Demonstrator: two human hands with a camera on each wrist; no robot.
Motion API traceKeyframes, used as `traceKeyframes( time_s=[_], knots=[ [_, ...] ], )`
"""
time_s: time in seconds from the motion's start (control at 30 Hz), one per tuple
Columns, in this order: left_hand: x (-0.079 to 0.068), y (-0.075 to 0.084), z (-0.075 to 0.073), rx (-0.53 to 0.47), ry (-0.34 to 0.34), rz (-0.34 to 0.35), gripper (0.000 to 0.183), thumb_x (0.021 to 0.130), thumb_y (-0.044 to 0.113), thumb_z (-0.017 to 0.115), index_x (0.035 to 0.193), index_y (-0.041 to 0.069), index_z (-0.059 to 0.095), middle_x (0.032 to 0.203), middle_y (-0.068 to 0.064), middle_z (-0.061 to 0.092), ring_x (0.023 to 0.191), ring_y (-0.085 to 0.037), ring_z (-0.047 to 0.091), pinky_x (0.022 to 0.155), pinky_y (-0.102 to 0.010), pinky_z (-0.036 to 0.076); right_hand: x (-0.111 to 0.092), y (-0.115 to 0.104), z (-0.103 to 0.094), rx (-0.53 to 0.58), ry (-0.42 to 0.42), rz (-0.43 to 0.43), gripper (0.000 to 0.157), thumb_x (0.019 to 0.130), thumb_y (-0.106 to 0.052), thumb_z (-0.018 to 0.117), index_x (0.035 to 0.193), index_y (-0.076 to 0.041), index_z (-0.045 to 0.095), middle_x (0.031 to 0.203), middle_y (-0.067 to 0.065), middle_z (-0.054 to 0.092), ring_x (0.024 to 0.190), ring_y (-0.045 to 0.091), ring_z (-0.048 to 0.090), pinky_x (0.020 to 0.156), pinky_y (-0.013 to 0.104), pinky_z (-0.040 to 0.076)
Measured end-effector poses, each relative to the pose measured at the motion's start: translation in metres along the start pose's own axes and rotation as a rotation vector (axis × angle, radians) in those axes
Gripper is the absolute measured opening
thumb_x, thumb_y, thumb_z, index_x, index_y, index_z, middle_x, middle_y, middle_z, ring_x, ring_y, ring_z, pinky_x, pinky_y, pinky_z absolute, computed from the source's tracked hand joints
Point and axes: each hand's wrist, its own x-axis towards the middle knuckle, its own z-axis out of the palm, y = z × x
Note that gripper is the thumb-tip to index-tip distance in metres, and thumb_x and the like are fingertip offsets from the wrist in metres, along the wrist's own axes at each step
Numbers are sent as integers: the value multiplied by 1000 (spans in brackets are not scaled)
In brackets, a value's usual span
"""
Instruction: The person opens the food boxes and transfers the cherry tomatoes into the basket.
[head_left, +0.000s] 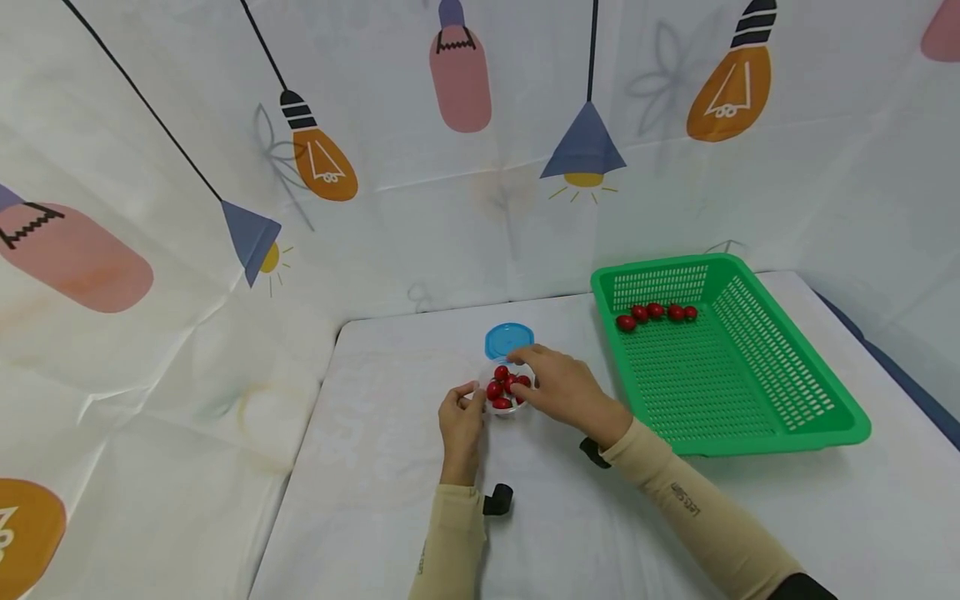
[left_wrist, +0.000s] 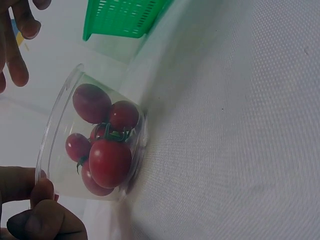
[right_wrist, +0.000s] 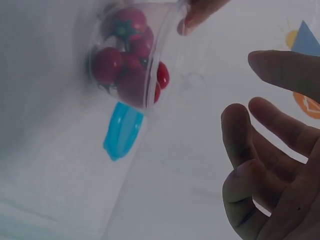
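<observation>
A clear plastic tub holding several red cherry tomatoes stands on the table, its blue lid lying just behind it. My left hand pinches the tub's rim from the left; in the left wrist view its finger and thumb meet at the rim. Over the tub's right side hovers my right hand. In the right wrist view that hand has loosely bent fingers, apart from the tub, with nothing between them.
A green slotted plastic basket sits at the right of the white-covered table. Several more cherry tomatoes lie in its far left corner. Behind the table hangs a printed cloth with lamp and bulb pictures.
</observation>
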Motion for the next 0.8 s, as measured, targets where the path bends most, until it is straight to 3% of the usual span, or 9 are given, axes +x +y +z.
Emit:
traceKeyframes(
  time_s=[0.53, 0.8],
  knots=[
    [1, -1, -2, 8, -8, -9, 23, 96, 14, 67, 116, 4, 68, 76, -6, 57, 66, -18, 52, 54, -23, 41, 3, 11, 26, -8, -32, 70, 41, 90, -25, 78, 126, -10, 68, 121, 10, 69, 95, 22, 67, 71, 39, 58],
    [1, -2, -2, -6, -13, 32, 22, 95, 9, 68, 115, 1, 68, 70, -5, 57, 65, -21, 54, 54, -23, 41, 7, 15, 35, -70, -60, 83, 33, 89, -26, 78, 118, -10, 72, 100, 3, 73, 81, 16, 63, 62, 36, 54]
  ],
)
